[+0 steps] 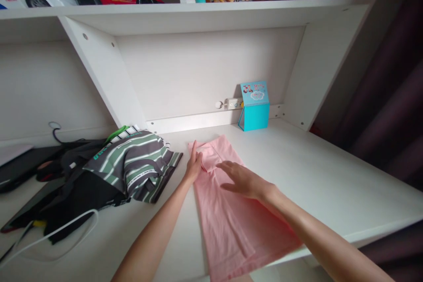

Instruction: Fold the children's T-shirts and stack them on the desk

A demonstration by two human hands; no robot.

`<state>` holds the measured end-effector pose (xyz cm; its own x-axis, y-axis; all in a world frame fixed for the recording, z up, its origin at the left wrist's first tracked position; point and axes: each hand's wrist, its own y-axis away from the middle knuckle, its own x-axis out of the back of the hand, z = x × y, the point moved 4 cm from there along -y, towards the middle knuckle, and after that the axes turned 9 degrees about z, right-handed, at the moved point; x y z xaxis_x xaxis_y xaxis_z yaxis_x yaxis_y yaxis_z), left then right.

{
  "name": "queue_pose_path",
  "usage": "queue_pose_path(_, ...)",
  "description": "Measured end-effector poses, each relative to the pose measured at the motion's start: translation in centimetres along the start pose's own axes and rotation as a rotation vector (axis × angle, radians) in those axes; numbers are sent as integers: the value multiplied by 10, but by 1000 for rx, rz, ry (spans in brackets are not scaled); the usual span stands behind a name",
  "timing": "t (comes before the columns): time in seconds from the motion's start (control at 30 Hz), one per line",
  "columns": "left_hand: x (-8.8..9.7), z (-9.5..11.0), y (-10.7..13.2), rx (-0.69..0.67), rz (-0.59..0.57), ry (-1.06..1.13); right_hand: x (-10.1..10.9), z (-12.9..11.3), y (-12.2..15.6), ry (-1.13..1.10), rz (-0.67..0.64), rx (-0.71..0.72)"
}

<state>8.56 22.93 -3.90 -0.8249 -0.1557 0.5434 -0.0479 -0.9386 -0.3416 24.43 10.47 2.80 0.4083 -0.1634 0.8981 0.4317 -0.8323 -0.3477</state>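
A pink T-shirt (pixel 228 224) lies folded lengthwise on the white desk, its lower end hanging past the front edge. Near the top, what looks like a short sleeve is turned in over the body. My left hand (pixel 194 166) is at the upper left edge of the shirt, thumb and index finger closed about the cloth there; its other fingers are hidden. Over the middle of the shirt, my right hand (pixel 240 179) is open, palm down, fingers stretched toward the turned-in part. Whether it presses on the cloth I cannot tell.
Left of the shirt is a pile of clothes with a striped grey-green garment (pixel 142 163) on top. A white cable (pixel 76 220) loops at front left. A blue desk calendar (pixel 254 116) stands at the back by a power socket (pixel 234 104). Toys line the shelf (pixel 211 7) above.
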Motion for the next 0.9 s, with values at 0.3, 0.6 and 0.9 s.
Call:
queue_pose_path(0.3,-11,-7,-18,-31,66,190,14,18,122,184,-10,-303)
queue_pose_path(0.6,1,-4,-17,-92,117,-71,35,14,62,-298,-103,-134)
queue_pose_path(0.9,-8,1,-2,-375,147,-482,-54,83,-85,62,34,-78)
